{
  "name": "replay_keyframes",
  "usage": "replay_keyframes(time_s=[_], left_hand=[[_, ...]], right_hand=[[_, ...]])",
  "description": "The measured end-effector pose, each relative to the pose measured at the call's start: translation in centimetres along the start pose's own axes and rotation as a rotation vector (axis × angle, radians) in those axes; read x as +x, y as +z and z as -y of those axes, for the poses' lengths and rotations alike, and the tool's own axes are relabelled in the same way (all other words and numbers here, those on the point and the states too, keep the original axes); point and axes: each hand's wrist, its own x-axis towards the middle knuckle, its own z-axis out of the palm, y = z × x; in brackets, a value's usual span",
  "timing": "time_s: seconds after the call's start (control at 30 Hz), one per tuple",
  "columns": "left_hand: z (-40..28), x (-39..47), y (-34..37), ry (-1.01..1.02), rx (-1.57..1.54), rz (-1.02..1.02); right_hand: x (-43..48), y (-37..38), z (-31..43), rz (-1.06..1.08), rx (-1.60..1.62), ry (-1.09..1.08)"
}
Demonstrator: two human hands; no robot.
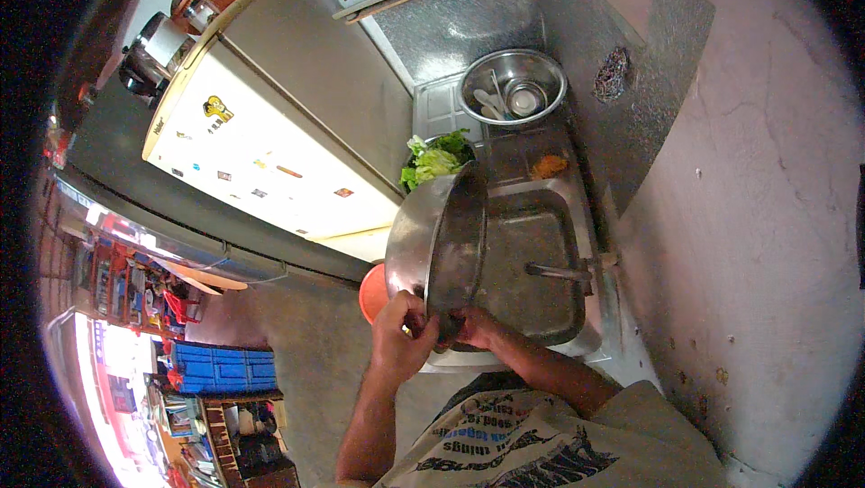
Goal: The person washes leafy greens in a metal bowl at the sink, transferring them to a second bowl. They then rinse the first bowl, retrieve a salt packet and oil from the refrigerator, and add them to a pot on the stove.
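Observation:
A large round metal pan, perhaps a wok, is tipped on its side at the left edge of the metal sink. My left hand grips its near rim from the outer side. At the inner side, my right hand is closed on the same near part, its fingertips partly hidden in shadow. The faucet reaches over the basin from the right. Leafy green lettuce lies beyond the pan in a container mostly hidden by it. An orange scrubbing pad or cloth rests on the sink's far ledge.
A stainless steel bowl holding a smaller bowl and spoons stands at the back. The white refrigerator is on the left. An orange bucket or basin is below the pan. A metal scourer hangs on the right wall.

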Motion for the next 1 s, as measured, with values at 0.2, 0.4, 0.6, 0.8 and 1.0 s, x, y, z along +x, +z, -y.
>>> replay_keyframes(time_s=[0.2, 0.4, 0.6, 0.8, 1.0], left_hand=[[-1.3, 0.3, -0.9, 0.092, -0.067, 0.061], [1.3, -0.3, 0.4, -0.056, -0.11, -0.051], [13.7, -3.1, 4.2, -0.458, -0.22, -0.195], [20.3, -10.1, 7.9, -1.072, -0.754, -0.044], [25.1, -13.2, 10.8, -1.088, -0.898, 0.065]], right_hand=[[1.5, 0.9, 1.2, 0.06, 0.014, 0.03], [0.9, -5.0, -0.4, 0.048, 0.056, -0.125], [-4.1, -16.3, -2.4, -0.433, 0.075, -0.286], [-8.5, -14.2, -2.3, -1.032, -0.275, -0.289], [-12.0, -10.5, 1.5, -0.98, -0.446, -0.281]])
